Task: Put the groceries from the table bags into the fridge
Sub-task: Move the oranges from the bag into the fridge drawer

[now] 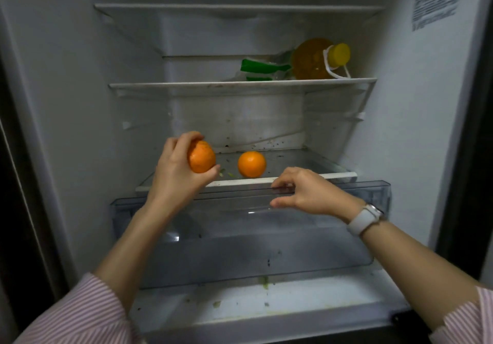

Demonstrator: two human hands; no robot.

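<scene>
The fridge stands open in front of me. My left hand point(174, 171) grips an orange point(202, 157) just above the front left of the lower glass shelf point(306, 176). A second orange point(252, 164) sits on that shelf near its front edge, a little to the right. My right hand point(304, 191) hovers in front of the shelf edge, over the clear crisper drawer point(266, 237), with fingers loosely curled and nothing in them.
On the middle shelf point(186, 85) lie a bottle of yellow oil point(317, 59) with a yellow cap and a green-and-white packet point(262, 69). The top shelf point(234, 7) is bare. The crisper drawer is pulled out and looks empty. Crumbs dot the lower shelf.
</scene>
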